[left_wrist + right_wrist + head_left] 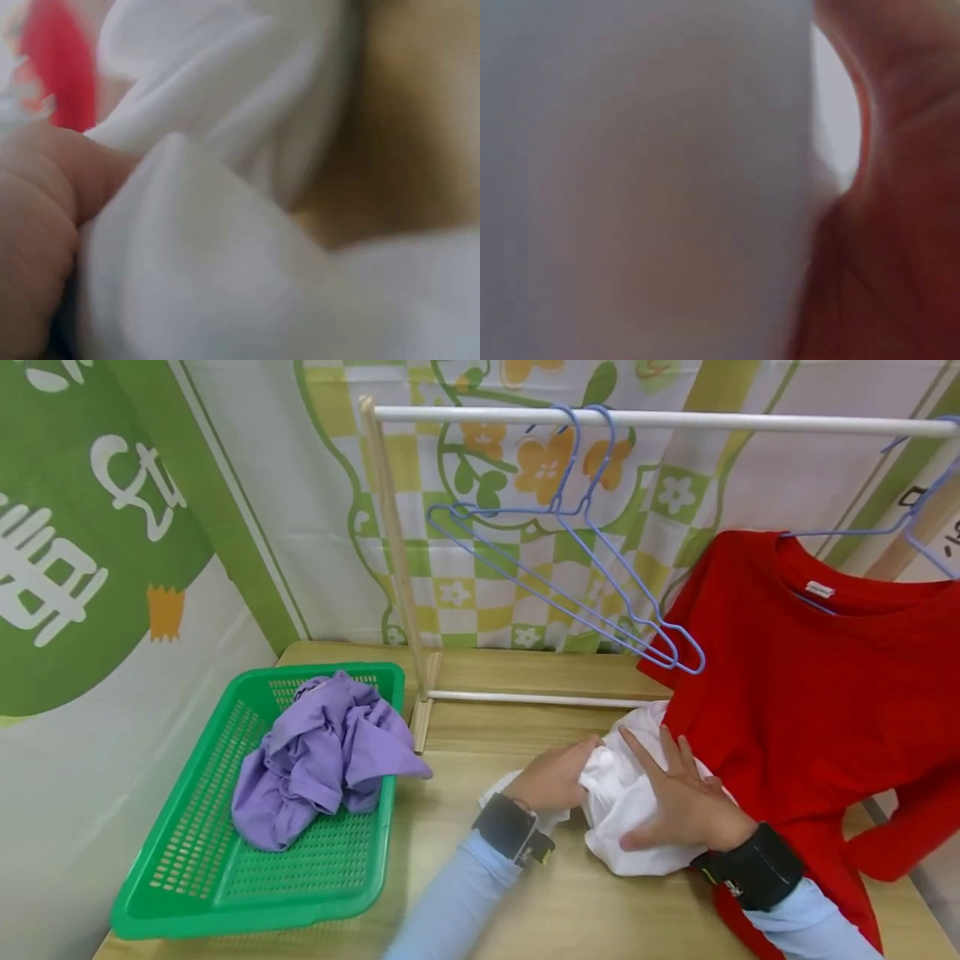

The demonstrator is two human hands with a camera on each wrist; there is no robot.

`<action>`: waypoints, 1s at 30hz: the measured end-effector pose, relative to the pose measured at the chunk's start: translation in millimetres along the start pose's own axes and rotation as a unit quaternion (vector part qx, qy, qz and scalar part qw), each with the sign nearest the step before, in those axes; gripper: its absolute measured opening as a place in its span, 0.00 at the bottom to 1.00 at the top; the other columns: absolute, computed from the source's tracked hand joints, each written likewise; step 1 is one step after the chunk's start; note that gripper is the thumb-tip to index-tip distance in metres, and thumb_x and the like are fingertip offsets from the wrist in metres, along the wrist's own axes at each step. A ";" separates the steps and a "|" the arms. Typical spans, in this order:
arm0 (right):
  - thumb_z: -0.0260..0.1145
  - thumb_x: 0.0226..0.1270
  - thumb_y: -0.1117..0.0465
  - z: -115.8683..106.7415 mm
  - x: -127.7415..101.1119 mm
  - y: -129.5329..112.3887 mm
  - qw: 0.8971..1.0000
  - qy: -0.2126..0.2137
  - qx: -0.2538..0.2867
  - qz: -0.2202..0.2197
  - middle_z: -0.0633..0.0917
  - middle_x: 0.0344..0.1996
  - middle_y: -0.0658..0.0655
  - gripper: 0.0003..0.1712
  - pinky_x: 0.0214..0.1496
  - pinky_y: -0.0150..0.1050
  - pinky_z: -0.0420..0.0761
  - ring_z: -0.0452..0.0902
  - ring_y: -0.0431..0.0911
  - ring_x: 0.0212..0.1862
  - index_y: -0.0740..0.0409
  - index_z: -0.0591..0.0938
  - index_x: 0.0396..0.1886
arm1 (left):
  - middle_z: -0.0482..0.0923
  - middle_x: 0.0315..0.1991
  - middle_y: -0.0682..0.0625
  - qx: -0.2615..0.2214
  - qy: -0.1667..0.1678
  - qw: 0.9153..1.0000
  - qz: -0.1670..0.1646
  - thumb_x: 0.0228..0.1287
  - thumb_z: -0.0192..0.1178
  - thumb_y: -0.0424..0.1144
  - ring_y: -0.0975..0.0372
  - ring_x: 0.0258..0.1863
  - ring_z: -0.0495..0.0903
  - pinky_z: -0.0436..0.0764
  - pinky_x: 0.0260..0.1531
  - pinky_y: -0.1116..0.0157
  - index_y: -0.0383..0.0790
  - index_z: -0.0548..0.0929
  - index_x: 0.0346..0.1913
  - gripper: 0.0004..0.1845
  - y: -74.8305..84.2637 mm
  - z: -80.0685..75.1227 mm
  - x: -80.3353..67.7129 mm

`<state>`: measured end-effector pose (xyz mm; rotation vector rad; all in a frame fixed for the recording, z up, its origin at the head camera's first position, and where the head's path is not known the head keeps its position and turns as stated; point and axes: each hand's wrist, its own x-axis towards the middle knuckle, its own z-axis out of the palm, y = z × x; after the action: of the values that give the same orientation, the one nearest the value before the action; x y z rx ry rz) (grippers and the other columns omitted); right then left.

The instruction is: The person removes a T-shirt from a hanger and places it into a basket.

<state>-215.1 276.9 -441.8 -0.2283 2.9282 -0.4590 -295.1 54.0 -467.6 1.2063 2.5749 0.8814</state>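
Observation:
A bunched white cloth garment [626, 797] lies on the table; its exact kind cannot be told from the folds. My left hand [551, 777] grips part of it, and in the left wrist view the thumb [45, 225] presses against the white fabric [217, 262]. On the garment's right side, my right hand [686, 797] rests with its fingers spread and fairly straight. White fabric [645, 172] fills most of the right wrist view, blurred, beside the palm [907, 202]. Some of the left fingers are hidden by the cloth.
A red shirt [787, 693] hangs on a blue hanger at the right, its lower part beside the right wrist. Two blue hangers [555, 512] hang from the rack's white rail [480, 415]. At the left, a green basket [300, 906] holds a crumpled purple garment [322, 752].

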 end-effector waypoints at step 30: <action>0.68 0.56 0.70 -89.5 140.3 -255.8 0.789 0.384 0.330 -0.349 0.82 0.33 0.65 0.11 0.42 0.43 0.80 0.79 0.55 0.37 0.68 0.77 0.38 | 0.76 0.29 0.37 0.108 0.608 0.787 -0.014 0.51 0.53 0.21 0.43 0.34 0.70 0.64 0.42 0.54 0.30 0.83 0.28 0.08 61.6 -223.5 -111.3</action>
<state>-336.9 37.3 -297.2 -1.2881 2.9703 -2.0529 -266.7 -97.0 -261.3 0.6535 3.6957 1.8521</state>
